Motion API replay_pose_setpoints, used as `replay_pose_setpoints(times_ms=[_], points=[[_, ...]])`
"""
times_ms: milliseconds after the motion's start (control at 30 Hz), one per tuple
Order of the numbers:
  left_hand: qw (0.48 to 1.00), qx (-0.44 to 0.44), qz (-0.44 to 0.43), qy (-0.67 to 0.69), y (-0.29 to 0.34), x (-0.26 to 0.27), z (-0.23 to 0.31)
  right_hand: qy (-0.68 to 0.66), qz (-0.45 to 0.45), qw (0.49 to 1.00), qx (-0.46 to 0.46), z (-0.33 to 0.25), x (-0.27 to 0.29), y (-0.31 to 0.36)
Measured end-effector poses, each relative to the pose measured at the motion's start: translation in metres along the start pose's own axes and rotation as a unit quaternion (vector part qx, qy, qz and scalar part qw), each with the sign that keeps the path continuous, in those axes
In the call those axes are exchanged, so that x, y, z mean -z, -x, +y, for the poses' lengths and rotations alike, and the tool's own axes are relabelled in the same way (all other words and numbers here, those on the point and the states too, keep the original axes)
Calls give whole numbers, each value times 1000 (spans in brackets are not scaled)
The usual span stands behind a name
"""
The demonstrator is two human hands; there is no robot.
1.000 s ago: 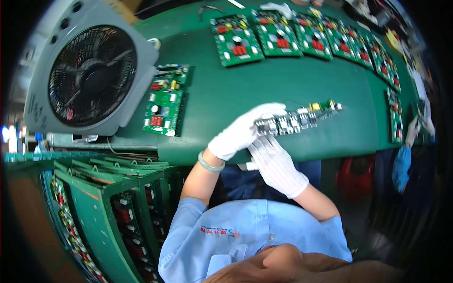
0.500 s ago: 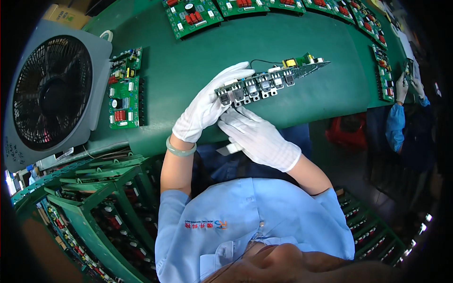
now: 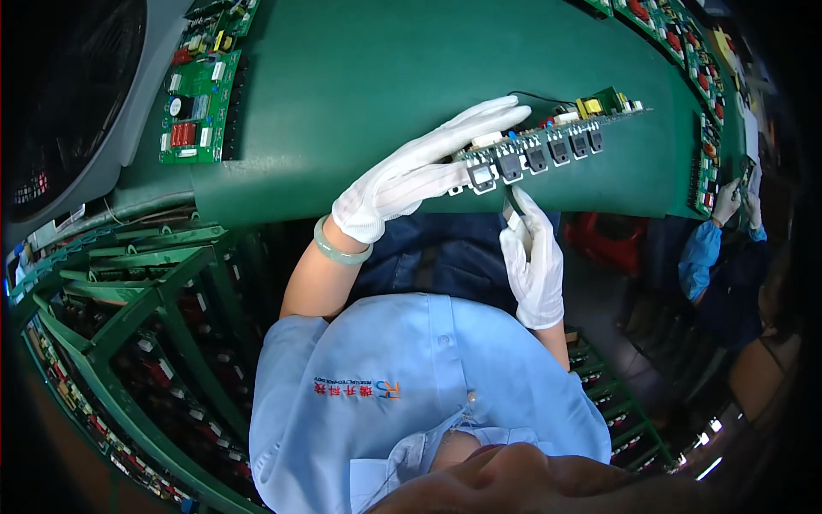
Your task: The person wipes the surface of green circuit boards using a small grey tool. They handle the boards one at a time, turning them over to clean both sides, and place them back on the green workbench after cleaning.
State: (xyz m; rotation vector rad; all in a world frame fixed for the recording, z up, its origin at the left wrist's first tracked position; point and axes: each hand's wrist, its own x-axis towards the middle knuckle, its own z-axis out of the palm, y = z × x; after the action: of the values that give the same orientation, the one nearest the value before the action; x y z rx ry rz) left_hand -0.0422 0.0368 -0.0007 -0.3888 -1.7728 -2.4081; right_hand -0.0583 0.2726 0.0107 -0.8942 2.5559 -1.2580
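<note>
A green circuit board (image 3: 548, 137) is tilted up over the front of the table, its row of black transistors (image 3: 535, 160) facing me. My left hand (image 3: 419, 163), in a white glove, grips the board's left end, fingers stretched along its far side and thumb in front. A thin black wire (image 3: 539, 97) loops from the board above those fingertips. My right hand (image 3: 535, 261), also gloved, is closed on a slim tool (image 3: 514, 214) with a dark tip and a pale part; its exact kind is unclear. The tip points up just below the transistors; I cannot tell whether it touches.
More circuit boards (image 3: 195, 107) lie at the table's left, and several line its far right edge. A grey fan (image 3: 141, 94) stands at the left. Green racks (image 3: 128, 300) holding boards flank me. A red stool (image 3: 608, 240) and a co-worker's gloved hand (image 3: 728, 201) are at the right.
My right hand has moved right along the board and turned upright, showing the slim tool. The board's transistor row faces me at a changed angle. The whole view has shifted.
</note>
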Motion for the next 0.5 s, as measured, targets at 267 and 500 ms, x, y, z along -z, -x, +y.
replay_pose_setpoints(times_ms=[267,500], points=[[999,-11,-15,-29,-1,3,-1,95,17,991,90,-10,-27,-9],[999,34,14,8,-1,-1,0,120,6,985,124,-15,-36,-12]])
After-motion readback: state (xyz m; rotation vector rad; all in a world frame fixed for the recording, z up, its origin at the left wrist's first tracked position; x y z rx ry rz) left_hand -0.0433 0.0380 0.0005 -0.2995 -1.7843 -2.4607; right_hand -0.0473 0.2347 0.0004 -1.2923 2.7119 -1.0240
